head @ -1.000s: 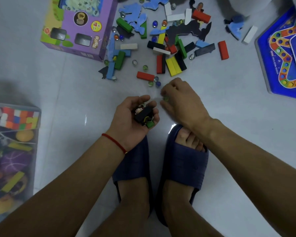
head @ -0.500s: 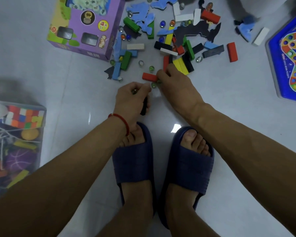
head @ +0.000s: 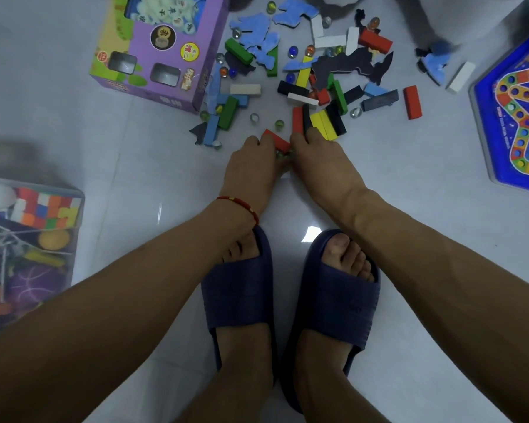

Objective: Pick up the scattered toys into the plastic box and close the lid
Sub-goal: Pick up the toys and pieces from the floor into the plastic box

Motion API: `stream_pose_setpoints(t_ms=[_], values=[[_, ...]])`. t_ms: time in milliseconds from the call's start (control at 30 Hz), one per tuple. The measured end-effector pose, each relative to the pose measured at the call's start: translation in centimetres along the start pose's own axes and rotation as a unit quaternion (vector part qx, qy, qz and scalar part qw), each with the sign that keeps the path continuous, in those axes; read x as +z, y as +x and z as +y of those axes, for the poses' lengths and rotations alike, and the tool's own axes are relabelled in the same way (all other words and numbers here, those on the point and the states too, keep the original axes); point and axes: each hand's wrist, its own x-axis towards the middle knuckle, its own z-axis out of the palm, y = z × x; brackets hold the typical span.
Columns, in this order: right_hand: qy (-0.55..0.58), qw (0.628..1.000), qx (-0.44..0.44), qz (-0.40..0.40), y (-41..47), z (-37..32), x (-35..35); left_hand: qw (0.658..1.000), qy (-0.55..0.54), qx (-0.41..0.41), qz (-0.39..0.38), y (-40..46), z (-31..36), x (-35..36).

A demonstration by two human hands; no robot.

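Red block [head: 278, 141] on the floor, wedged between left hand [head: 252, 169] and right hand [head: 321, 166], fingers curled onto it; plastic box [head: 74, 206] well apart, far left.

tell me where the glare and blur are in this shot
Head view: dim, bluish light; a bright glare patch on the glossy floor tile between the slippers, plus a thin streak further left; the plastic box at the left edge and the top right corner are smeared; wide-angle lens bows the forearms outward.
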Motion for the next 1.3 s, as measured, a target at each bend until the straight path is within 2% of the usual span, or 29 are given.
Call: stream_pose_setpoints(t_ms=[100,167,200,233,267,333,367,400,433,467,500,533,567,633,733,800,833,933,1000,1033,1167,1200,1300], values=[[0.082,0.994,0.068,0.035,-0.4,0.6,0.0,1.0,0.022,-0.001,-0.017,0.7,0.2,0.1],[0.199,0.97,0.131,0.056,-1.8,0.9,-0.8,0.999,0.037,0.017,-0.023,0.8,0.1,0.1],[0.304,0.935,0.175,0.051,-2.6,0.9,-1.5,0.999,0.027,0.024,-0.021,0.6,-0.2,0.1],[0.427,0.876,0.222,0.033,-3.5,0.7,-2.2,0.999,-0.002,0.024,-0.021,0.2,-0.6,0.0],[0.534,0.803,0.266,0.011,-4.5,0.6,-2.9,0.999,-0.045,0.017,-0.025,-0.4,-1.1,-0.3],[0.67,0.663,0.331,-0.031,-6.3,0.2,-4.5,0.986,-0.157,-0.033,-0.041,-2.2,-1.5,-1.6],[0.718,0.603,0.343,-0.054,-7.0,0.0,-5.3,0.964,-0.244,-0.085,-0.055,-3.4,-1.5,-2.6],[0.755,0.555,0.339,-0.082,-7.7,-0.3,-6.2,0.915,-0.363,-0.158,-0.081,-4.8,-1.5,-3.7],[0.78,0.523,0.326,-0.11,-8.2,-0.8,-7.2,0.832,-0.49,-0.235,-0.114,-6.2,-1.5,-5.1],[0.792,0.508,0.31,-0.138,-8.6,-1.5,-8.5,0.732,-0.597,-0.296,-0.147,-7.7,-1.5,-6.7],[0.792,0.509,0.294,-0.164,-8.8,-2.4,-9.9,0.637,-0.675,-0.331,-0.168,-9.2,-1.7,-8.3],[0.782,0.526,0.277,-0.188,-8.9,-3.6,-11.5,0.568,-0.726,-0.347,-0.173,-10.6,-2.1,-9.9],[0.762,0.555,0.255,-0.214,-8.8,-5.0,-13.3,0.519,-0.761,-0.353,-0.165,-12.1,-2.7,-11.5],[0.693,0.633,0.209,-0.272,-8.1,-8.6,-17.0,0.46,-0.807,-0.347,-0.13,-15.2,-4.1,-15.2],[0.549,0.742,0.175,-0.342,-6.3,-15.2,-21.6,0.404,-0.852,-0.327,-0.066,-20.2,-7.1,-21.1],[0.459,0.793,0.161,-0.368,-5.1,-20.4,-23.5,0.386,-0.871,-0.303,-0.008,-23.5,-9.8,-24.8],[0.44,0.802,0.159,-0.372,-4.6,-23.3,-24.0,0.383,-0.876,-0.293,0.021,-25.1,-11.2,-26.5],[0.47,0.786,0.127,-0.381,-4.1,-32.6,-24.0,0.384,-0.878,-0.266,0.102,-29.7,-16.0,-29.6],[0.505,0.767,0.09,-0.385,-4.3,-38.5,-22.9,0.392,-0.871,-0.267,0.13,-32.2,-18.8,-31.1],[0.515,0.764,0.073,-0.382,-4.3,-40.9,-22.1,0.386,-0.872,-0.268,0.14,-33.2,-19.8,-31.8],[0.481,0.807,0.032,-0.342,-4.6,-45.5,-20.0,0.331,-0.862,-0.299,0.24,-34.4,-22.4,-33.5],[0.465,0.818,0.018,-0.339,-4.7,-45.1,-20.2,0.337,-0.854,-0.305,0.254,-34.2,-22.6,-33.7],[0.398,0.865,-0.003,-0.305,-4.6,-40.4,-22.3,0.413,-0.827,-0.295,0.241,-32.9,-20.8,-33.9]])
